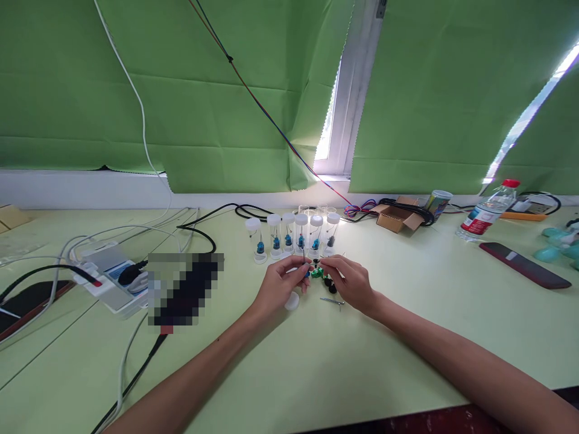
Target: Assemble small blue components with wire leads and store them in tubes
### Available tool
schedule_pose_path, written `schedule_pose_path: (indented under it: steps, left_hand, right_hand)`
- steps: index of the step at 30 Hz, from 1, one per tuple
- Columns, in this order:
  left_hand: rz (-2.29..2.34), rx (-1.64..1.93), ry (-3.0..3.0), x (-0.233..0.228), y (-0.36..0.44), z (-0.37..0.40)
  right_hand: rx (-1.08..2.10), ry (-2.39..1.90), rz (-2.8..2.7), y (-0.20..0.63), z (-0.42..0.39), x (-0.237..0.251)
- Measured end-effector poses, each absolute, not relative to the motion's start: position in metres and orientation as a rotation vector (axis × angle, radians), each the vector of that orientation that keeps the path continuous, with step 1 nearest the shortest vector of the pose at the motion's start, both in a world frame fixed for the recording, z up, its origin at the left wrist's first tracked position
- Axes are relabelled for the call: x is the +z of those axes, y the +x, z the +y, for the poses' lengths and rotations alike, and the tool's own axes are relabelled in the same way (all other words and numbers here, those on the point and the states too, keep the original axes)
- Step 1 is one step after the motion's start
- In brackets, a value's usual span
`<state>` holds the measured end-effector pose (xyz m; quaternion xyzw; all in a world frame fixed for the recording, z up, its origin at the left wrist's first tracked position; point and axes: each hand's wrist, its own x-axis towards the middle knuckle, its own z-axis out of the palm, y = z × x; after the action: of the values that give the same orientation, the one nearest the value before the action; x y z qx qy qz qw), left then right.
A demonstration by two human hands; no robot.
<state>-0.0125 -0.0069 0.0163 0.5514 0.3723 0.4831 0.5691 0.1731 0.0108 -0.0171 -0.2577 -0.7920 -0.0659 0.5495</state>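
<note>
My left hand (283, 283) and my right hand (349, 280) meet over the pale green table (316, 355), fingertips pinching a small dark part (315, 263) between them. A thin needle or wire sticks up from the left fingers. Small green and black pieces (322, 274) lie just under the hands. A white cap (292, 301) rests by my left hand and a small metal tool (332, 301) lies by my right hand. Behind the hands stands a row of clear vials with white caps (294, 235), each holding a small blue or dark item.
A white power strip with cables (113, 277) sits at left beside a blurred dark object (185, 289). At right are a cardboard box (398, 217), a cup (438, 204), a water bottle (486, 214) and a dark phone (525, 265). Green blinds hang behind.
</note>
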Motion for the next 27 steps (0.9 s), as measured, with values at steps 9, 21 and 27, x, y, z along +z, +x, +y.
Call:
schedule_pose_path:
  steps: [9,21,27]
  left_hand:
    - [0.877,1.094,1.407,0.0168,-0.0161,-0.0035]
    - [0.962,1.133,1.489,0.0174,-0.0151,-0.0043]
    - [0.986,1.134,1.557,0.0164,-0.0176,-0.0041]
  right_hand:
    - [-0.148,-0.643,-1.911,0.1743,0.0119,-0.0141]
    - [-0.161,-0.713,-1.958,0.1756,0.0136,-0.0145]
    - [-0.145,-0.749,-1.993,0.1774,0.0143,-0.0153]
